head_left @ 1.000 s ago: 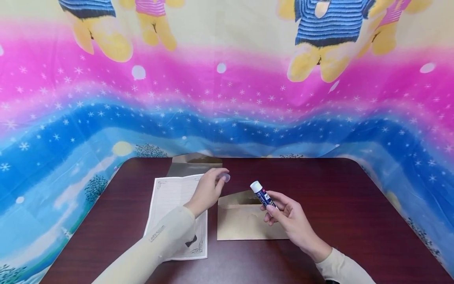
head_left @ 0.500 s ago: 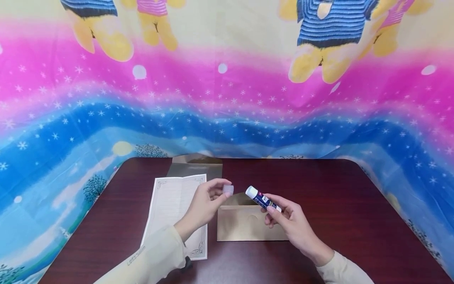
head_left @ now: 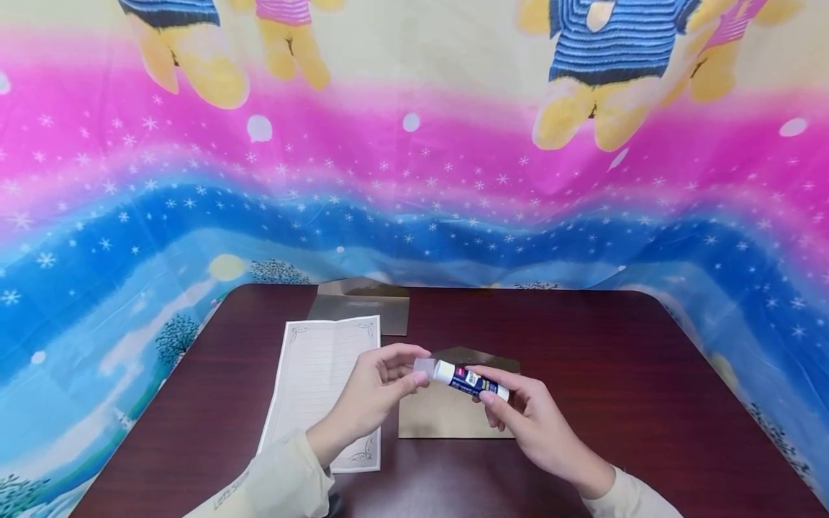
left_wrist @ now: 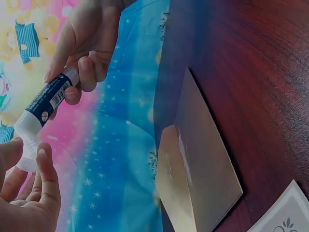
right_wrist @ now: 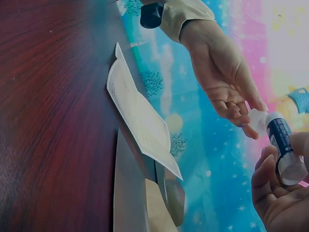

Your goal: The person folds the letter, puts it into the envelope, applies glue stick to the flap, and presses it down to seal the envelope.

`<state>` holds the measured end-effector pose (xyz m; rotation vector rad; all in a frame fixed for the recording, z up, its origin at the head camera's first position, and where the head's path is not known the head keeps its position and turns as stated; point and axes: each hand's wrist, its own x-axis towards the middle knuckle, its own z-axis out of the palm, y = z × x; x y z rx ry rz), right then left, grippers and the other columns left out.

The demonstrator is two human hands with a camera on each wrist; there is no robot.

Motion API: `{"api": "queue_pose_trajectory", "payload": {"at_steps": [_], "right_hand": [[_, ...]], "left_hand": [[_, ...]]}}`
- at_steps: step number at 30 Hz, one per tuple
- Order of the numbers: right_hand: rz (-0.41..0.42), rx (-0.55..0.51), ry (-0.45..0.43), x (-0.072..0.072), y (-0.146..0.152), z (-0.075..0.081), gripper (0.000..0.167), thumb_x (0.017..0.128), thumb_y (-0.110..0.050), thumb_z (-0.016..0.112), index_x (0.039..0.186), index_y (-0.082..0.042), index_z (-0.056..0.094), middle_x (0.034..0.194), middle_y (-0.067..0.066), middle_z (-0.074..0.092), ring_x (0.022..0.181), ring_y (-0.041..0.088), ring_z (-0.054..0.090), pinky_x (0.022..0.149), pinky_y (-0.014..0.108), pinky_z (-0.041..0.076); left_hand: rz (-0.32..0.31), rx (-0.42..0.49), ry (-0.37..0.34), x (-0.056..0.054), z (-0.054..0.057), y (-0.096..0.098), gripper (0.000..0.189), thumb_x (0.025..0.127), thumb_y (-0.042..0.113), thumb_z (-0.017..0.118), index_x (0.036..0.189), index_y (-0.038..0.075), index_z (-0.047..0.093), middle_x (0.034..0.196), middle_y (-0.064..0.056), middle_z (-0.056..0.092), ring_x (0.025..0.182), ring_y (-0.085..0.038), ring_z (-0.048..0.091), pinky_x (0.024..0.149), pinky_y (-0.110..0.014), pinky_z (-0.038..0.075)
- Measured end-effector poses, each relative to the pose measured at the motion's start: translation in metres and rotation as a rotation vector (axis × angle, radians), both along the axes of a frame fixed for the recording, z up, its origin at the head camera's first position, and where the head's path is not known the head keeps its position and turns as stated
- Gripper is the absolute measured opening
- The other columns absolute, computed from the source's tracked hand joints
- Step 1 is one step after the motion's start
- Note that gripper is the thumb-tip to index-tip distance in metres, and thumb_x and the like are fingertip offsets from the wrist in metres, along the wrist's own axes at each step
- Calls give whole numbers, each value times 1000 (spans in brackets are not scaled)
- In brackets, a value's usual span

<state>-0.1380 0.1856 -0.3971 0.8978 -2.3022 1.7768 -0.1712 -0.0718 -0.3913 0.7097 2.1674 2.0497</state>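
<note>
In the head view my right hand [head_left: 534,417] grips a glue stick [head_left: 476,381] with a dark blue label, its white end turned to the left. My left hand [head_left: 372,388] pinches a translucent cap [head_left: 424,369] between thumb and fingers. Cap and glue stick meet end to end in the left wrist view, the cap [left_wrist: 30,152] at the tip of the glue stick [left_wrist: 48,99]; how far it sits on is hard to tell. Below both hands a gold envelope [head_left: 453,417] lies on the table with its flap open, partly hidden by the right hand.
A lined letter sheet [head_left: 317,367] with an ornate border lies to the left, partly under the left forearm. Behind it another envelope [head_left: 395,313] rests near the far edge of the dark red table [head_left: 615,374]. A printed curtain [head_left: 414,180] hangs right behind the table.
The left hand has come down and right with the cap, to the tip of the glue stick. My right hand has tilted the glue stick from nearly upright to almost level, pointing left.
</note>
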Motion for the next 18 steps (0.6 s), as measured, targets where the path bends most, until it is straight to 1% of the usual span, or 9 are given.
{"api": "queue_pose_trajectory", "payload": {"at_steps": [3,6,9,11,15,17,18], "right_hand": [[-3,42,12,2,-1,2,33,100,1,56,132,-4,62,81,-3,61,58,10,53,44,24,43],[-9,92,15,4,-1,4,34,100,-2,58,133,-8,63,75,1,57,58,7,50,43,23,42],[-17,142,28,6,-1,6,34,100,-6,60,133,-13,64,74,1,56,59,4,50,45,23,43],[-13,169,51,7,-2,7,35,100,-7,61,134,-15,64,80,-1,60,60,4,50,47,22,45],[3,208,121,9,-2,7,36,100,-6,61,134,-17,63,101,-1,66,61,4,52,50,22,47],[11,226,150,10,-3,7,36,99,-6,61,133,-17,64,107,-1,67,63,1,52,52,21,48],[10,240,165,11,-3,7,36,99,-6,62,133,-18,64,109,-1,67,66,1,53,54,20,49]], "left_hand": [[-12,-8,10,4,-1,-2,31,93,5,70,123,-6,65,105,-31,70,81,-5,70,75,-24,60],[-24,-15,21,7,0,-4,34,93,6,70,123,-8,65,102,-32,69,82,-5,70,76,-23,59],[-35,-26,23,10,1,-6,33,93,6,70,123,-8,66,99,-31,70,80,-4,70,75,-22,59],[-43,-47,34,12,1,-6,31,93,8,70,121,-6,67,97,-29,71,77,-3,69,72,-24,60],[-70,-128,69,16,0,-7,25,95,14,70,115,-1,68,90,-23,72,68,-6,69,64,-29,60],[-89,-171,82,19,0,-7,25,95,16,70,113,0,69,87,-20,73,64,-8,68,61,-32,60],[-99,-188,81,20,0,-7,24,95,17,70,113,0,69,86,-19,73,63,-9,67,60,-33,60]]}}
